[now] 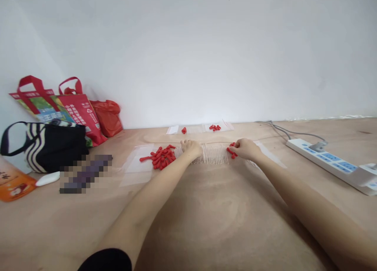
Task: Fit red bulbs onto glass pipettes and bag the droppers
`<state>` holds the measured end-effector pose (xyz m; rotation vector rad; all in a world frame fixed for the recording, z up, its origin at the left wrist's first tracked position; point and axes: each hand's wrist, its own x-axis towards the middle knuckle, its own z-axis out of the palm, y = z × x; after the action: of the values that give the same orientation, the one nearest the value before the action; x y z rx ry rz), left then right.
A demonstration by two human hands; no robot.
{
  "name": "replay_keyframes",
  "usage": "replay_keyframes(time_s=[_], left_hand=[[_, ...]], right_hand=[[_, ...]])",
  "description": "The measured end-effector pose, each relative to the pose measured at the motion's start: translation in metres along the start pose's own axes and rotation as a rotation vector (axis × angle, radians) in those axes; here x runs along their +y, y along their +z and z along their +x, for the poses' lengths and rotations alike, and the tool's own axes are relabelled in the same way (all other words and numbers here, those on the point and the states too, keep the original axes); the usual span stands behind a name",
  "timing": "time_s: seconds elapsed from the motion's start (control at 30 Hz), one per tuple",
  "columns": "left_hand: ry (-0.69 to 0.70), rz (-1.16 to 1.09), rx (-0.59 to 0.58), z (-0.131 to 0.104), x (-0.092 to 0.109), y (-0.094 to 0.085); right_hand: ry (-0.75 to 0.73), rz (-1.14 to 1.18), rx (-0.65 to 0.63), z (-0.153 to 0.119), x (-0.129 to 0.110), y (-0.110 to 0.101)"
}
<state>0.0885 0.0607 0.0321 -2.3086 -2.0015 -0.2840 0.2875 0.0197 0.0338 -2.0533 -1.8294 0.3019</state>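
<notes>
A pile of red balloon-like pieces lies on clear plastic sheets left of centre. Beside it a row of thin clear sticks runs across the middle of the wooden table. My left hand is over the left part of that row, its fingers curled and closed; anything between them is too small to make out. At the row's right end, my right hand has its fingertips pinched on one of a few small red pieces, with a clear sheet under and beside the wrist.
Small bags with red pieces lie near the wall. Shopping bags, a black bag and a blurred dark object stand or lie at left. At right is a white power strip with a grey cable.
</notes>
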Motion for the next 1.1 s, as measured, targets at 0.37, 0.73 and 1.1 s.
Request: replay_keyframes(time_s=[0.37, 0.73, 1.1], left_hand=[[0.506, -0.287, 0.246, -0.079, -0.058, 0.0], [0.561, -0.383, 0.256, -0.09, -0.071, 0.011], [0.588, -0.379, 0.262, -0.091, -0.071, 0.015]], right_hand=[[-0.581, 0.145, 0.295, -0.042, -0.041, 0.067], [-0.776, 0.251, 0.222, -0.046, -0.034, 0.076], [-0.817, 0.389, 0.172, -0.051, -0.038, 0.072]])
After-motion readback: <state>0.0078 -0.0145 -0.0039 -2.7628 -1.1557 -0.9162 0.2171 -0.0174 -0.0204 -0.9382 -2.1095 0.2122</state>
